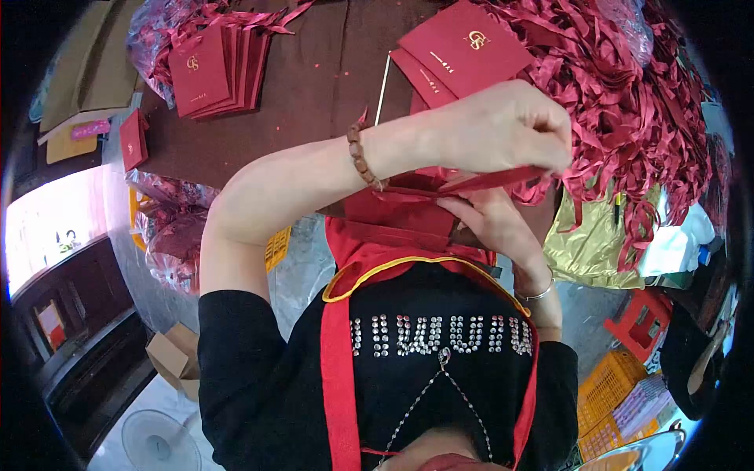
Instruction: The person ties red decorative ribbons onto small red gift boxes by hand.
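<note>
My left hand (510, 133), with a beaded bracelet on its wrist, reaches across to the right. Its fingers are closed on a dark red ribbon (495, 182), which stretches leftward below the forearm. Under it, my right hand (499, 224) pinches a red paper gift bag (393, 212) at the table's near edge, close to my apron. The left forearm and ribbon hide part of this bag. Just beyond my left hand lie flat red gift bags (467, 49) with gold lettering. A thin pale stick (382, 90) rests on the table beside them.
A large heap of red ribbons (620, 110) covers the table's right side. A stack of red bags (208, 74) stands at the back left of the brown table (314, 94). Gold wrapping (593, 239) hangs at the right, above a red stool (640, 322) and yellow crates (613, 392).
</note>
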Available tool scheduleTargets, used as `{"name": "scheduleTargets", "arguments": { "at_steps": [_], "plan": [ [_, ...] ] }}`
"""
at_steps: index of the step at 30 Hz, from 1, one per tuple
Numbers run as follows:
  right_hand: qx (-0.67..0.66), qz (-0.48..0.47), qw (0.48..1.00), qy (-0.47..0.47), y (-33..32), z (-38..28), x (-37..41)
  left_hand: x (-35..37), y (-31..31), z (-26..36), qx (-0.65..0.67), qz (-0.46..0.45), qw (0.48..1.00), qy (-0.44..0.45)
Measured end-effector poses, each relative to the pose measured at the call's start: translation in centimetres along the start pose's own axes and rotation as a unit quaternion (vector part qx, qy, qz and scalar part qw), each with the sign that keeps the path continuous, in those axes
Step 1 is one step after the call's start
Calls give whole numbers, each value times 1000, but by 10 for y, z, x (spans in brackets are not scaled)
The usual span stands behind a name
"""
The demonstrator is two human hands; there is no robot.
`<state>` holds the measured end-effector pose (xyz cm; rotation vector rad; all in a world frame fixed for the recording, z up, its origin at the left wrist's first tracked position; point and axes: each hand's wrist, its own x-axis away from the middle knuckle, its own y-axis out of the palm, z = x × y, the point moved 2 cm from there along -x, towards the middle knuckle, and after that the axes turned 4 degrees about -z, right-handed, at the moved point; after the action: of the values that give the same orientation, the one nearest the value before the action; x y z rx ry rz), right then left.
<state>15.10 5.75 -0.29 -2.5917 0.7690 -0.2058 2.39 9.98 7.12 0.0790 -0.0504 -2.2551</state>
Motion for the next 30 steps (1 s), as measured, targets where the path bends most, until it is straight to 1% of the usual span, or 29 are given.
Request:
{"name": "scheduleTargets", "arguments": {
  "at_steps": [1, 2, 3, 5, 6, 7, 8, 9, 10, 11, 12, 13, 14, 15, 16, 17, 18, 19, 20, 21, 22, 23, 24, 25, 26, 27, 28, 29, 30],
  "plan": [
    [1, 0, 1000, 0, -1, 0, 1, -1, -4, -3, 32, 37, 999, -2],
    [-18, -37, 997, 66, -2, 3, 2, -1, -7, -7, 64, 75, 995, -4],
    [-37, -73, 988, 130, -2, 6, 3, -1, -10, -12, 62, 75, 995, -3],
    [-39, -78, 990, 114, -5, 5, -1, 1, -17, -20, 73, 164, 984, 23],
    [-46, -80, 991, 95, -6, 4, -2, 6, -21, -16, 62, 177, 982, -6],
    [-53, -81, 992, 75, -7, 3, -4, 10, -25, -15, 61, 177, 982, -5],
    [-52, -81, 993, 74, -6, 7, -5, 14, -33, -17, 5, 212, 977, -7],
    [-139, -78, 982, 99, -3, 14, -5, 19, -42, -19, -51, 247, 968, -8],
    [-224, -73, 964, 122, -3, 19, -5, 26, -52, -23, -16, 294, 956, 0],
    [-221, -72, 965, 120, -6, 20, -6, 38, -61, -23, -7, 313, 950, 18],
    [-258, -55, 949, 173, -11, 23, -4, 52, -65, -23, -24, 361, 932, -25],
    [-294, -36, 928, 225, -17, 28, -1, 69, -69, -26, -45, 361, 929, -64],
    [-319, -13, 924, 212, -19, 37, 0, 84, -72, -40, -87, 363, 927, -44],
    [-316, -8, 925, 212, -22, 37, -1, 99, -71, -51, -88, 376, 920, -67],
    [-343, 13, 917, 203, -25, 36, -4, 111, -65, -59, -90, 389, 912, -90],
    [-370, 32, 908, 193, -27, 35, -6, 120, -55, -68, -38, 403, 909, -101],
    [-348, 41, 915, 203, -29, 39, -7, 129, -43, -70, 12, 419, 901, -111],
    [-347, 33, 917, 192, -32, 36, -9, 128, -27, -64, 91, 456, 879, -111],
    [-328, 80, 922, 193, -34, 31, -12, 141, -27, -80, 68, 415, 902, -100],
    [-315, 120, 922, 189, -32, 26, -16, 147, -18, -76, 117, 373, 909, -147],
    [-312, 99, 924, 199, -32, 26, -18, 145, -10, -65, 91, 362, 920, -118],
    [-304, 80, 926, 208, -31, 25, -21, 153, -15, -79, -19, 361, 925, -119],
    [-325, 124, 925, 156, -25, 11, -30, 159, -20, -76, 81, 382, 918, -74],
    [-345, 171, 917, 108, -22, 0, -35, 163, -23, -71, 182, 390, 902, -22],
    [-351, 123, 926, 68, -25, 5, -36, 175, -34, -59, 133, 447, 885, -4],
    [-351, 115, 927, 59, -26, 3, -39, 189, -48, -46, 87, 497, 863, 12],
    [-366, 129, 920, 55, -28, 2, -41, 204, -61, -36, 99, 549, 828, 56],
    [-382, 145, 911, 51, -30, 2, -42, 219, -74, -22, 53, 611, 788, 57],
    [-377, 148, 913, 53, -29, 5, -41, 229, -87, -8, 21, 664, 741, 98]
  ]
}}
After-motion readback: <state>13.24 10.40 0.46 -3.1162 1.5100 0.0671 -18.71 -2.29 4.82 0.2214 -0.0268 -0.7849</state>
